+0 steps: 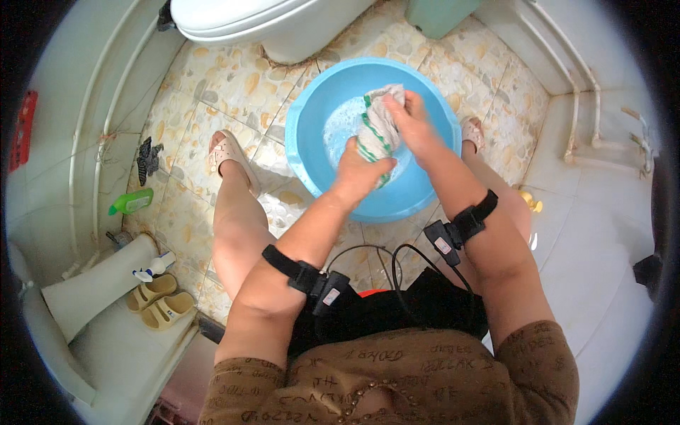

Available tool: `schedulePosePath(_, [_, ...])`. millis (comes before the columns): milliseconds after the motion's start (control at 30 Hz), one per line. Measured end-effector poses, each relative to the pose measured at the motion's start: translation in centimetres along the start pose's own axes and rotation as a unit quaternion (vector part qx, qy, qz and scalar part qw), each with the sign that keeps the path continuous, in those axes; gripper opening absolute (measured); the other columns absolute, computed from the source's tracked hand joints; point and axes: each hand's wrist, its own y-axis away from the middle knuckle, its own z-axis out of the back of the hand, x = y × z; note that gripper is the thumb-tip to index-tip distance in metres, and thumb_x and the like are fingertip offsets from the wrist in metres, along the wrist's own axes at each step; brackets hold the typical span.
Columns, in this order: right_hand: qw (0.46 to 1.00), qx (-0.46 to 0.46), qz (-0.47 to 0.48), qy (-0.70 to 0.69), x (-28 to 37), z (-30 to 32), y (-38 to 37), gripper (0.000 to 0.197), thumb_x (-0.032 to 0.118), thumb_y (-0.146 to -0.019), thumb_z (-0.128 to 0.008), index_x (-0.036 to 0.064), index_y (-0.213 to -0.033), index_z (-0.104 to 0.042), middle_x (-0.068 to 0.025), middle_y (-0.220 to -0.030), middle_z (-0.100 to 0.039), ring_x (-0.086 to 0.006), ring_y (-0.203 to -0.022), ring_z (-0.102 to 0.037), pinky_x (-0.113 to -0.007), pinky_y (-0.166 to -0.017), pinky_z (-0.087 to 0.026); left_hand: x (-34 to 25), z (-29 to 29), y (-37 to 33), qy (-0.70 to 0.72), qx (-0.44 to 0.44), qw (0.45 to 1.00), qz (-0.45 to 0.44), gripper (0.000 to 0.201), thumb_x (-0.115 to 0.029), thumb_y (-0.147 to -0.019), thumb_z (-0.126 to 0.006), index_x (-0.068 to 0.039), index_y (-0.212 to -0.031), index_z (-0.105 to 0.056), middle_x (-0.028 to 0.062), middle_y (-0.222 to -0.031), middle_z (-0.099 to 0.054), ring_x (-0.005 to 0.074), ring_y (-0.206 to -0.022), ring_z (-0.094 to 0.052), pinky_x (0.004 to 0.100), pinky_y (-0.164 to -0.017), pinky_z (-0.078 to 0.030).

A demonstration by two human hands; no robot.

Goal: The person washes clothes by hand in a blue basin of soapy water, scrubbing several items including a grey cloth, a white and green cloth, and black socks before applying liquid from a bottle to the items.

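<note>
A grey-white cloth [380, 131] with green stripes is bunched up between my two hands, above the blue basin [300, 152]. My left hand [360, 168] grips its lower end, thumb along the near side. At the cloth's upper end, my right hand [413, 124] closes round it, the fingers partly hidden behind the cloth. Soapy water [340, 131] with white suds lies in the bottom of the basin. The basin stands on the floor between my feet.
Beyond the basin stands a white toilet [283, 28], with a pale green bin [440, 15] beside it. Along the left are a green bottle [132, 201], a dark rag [148, 160] and beige slippers [159, 303]. Pipes [575, 127] run down the right wall.
</note>
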Motion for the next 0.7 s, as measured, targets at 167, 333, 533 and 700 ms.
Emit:
schedulePosePath(167, [0.993, 0.017, -0.083, 0.081, -6.7, 7.1, 2.1, 0.054, 0.023, -0.079, -0.05, 0.0052, -0.123, -0.026, -0.0177, -0.112, -0.041, -0.0266, -0.101, -0.044, -0.033, -0.083, -0.038, -0.3, 3.0, 0.7, 0.172, -0.069, 0.983, -0.003, 0.052, -0.009, -0.063, -0.063, 0.002, -0.107, -0.037, 0.013, -0.096, -0.05, 0.021, -0.086, -0.05, 0.0329, -0.075, -0.041])
schedulePosePath(333, [0.891, -0.01, -0.453, 0.035, -11.3, 7.1, 5.2, 0.044, 0.017, -0.078, -0.05, 0.0079, -0.117, -0.031, -0.0165, -0.11, -0.042, -0.0308, -0.102, -0.041, -0.042, -0.082, -0.038, -0.8, 6.3, 1.2, 0.275, -0.239, 0.931, 0.026, 0.041, -0.018, -0.068, -0.058, -0.003, -0.104, -0.044, 0.0104, -0.092, -0.052, 0.0235, -0.083, -0.052, 0.0342, -0.073, -0.042])
schedulePosePath(533, [0.9, -0.015, -0.418, -0.122, -14.1, 4.8, 5.5, 0.037, 0.019, -0.079, -0.048, 0.004, -0.111, -0.037, -0.0148, -0.107, -0.044, -0.0291, -0.096, -0.045, -0.042, -0.077, -0.041, -2.3, 8.6, 2.4, 0.319, -0.257, 0.912, -0.002, 0.041, -0.012, -0.067, -0.059, 0.006, -0.1, -0.044, 0.0146, -0.09, -0.051, 0.0246, -0.075, -0.054, 0.0367, -0.062, -0.047])
schedulePosePath(700, [0.973, 0.083, -0.146, -0.16, -2.8, 2.7, 4.2, 0.033, 0.014, -0.079, -0.048, -0.0014, -0.106, -0.038, -0.0133, -0.095, -0.051, -0.0214, -0.076, -0.054, -0.031, -0.057, -0.047, -0.9, 8.3, 3.1, 0.302, -0.29, 0.907, -0.046, 0.045, -0.017, -0.066, -0.06, 0.002, -0.104, -0.045, 0.0115, -0.093, -0.053, 0.0235, -0.08, -0.053, 0.0358, -0.068, -0.044])
